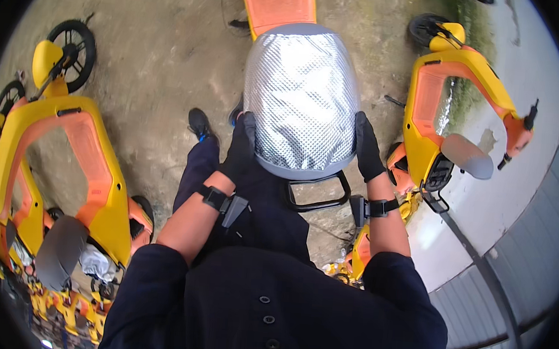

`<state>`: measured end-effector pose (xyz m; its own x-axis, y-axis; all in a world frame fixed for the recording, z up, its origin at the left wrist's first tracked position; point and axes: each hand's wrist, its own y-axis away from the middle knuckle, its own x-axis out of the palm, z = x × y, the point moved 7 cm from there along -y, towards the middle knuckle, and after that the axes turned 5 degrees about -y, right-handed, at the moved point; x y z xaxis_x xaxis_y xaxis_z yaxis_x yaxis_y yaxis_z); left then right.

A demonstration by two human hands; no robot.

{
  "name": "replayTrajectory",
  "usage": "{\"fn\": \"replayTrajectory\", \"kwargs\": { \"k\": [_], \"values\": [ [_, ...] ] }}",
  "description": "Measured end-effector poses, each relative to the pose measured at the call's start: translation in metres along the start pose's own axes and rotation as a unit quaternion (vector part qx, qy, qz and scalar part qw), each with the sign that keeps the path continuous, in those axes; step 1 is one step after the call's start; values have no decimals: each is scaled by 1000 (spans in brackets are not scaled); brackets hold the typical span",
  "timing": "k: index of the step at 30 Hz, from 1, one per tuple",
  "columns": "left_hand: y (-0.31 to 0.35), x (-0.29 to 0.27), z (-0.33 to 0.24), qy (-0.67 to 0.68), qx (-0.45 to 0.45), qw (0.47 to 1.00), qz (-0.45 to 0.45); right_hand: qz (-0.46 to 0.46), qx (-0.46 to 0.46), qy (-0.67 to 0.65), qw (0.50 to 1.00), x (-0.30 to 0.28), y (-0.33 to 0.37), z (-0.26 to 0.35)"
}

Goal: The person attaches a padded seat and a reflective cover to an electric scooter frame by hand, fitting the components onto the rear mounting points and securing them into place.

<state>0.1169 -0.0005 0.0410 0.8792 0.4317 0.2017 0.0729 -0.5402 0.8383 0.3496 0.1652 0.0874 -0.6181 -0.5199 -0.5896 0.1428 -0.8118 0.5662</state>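
In front of me a scooter seat [296,172] carries a silver, quilted foil seat cover [303,98], wrinkled toward its near end. Grey material shows at its far edge and along the near rim. My left hand [241,147], in a black glove, grips the cover's left side. On the opposite side, my right hand [367,148], also gloved in black, holds the right edge. The fingertips of both hands are partly hidden along the cover's sides. Below the seat juts a black tubular rack [320,195]. The scooter's orange footboard [278,4] extends away beyond the cover.
Yellow-and-orange scooters stand at left, one with a dark grey seat [60,253]. Another yellow scooter [420,113] with a grey seat [467,156] is at right. Several more crowd the lower left. A corrugated metal surface [490,306] lies at lower right, beside pale concrete [443,251].
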Motion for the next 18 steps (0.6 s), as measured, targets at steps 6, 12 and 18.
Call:
{"fn": "replayTrajectory", "kwargs": {
  "k": [6, 12, 18],
  "values": [
    [5, -33, -57, 42, 134, 990, -14, -3, -348, 159, 924, -34, 6, 132],
    [-9, -70, -84, -103, 221, 967, -78, 48, -245, 71, 966, -36, -20, 181],
    [54, -77, -199, -293, 486, 750, -341, 53, -47, -226, 972, -37, -21, 180]
  ]
}}
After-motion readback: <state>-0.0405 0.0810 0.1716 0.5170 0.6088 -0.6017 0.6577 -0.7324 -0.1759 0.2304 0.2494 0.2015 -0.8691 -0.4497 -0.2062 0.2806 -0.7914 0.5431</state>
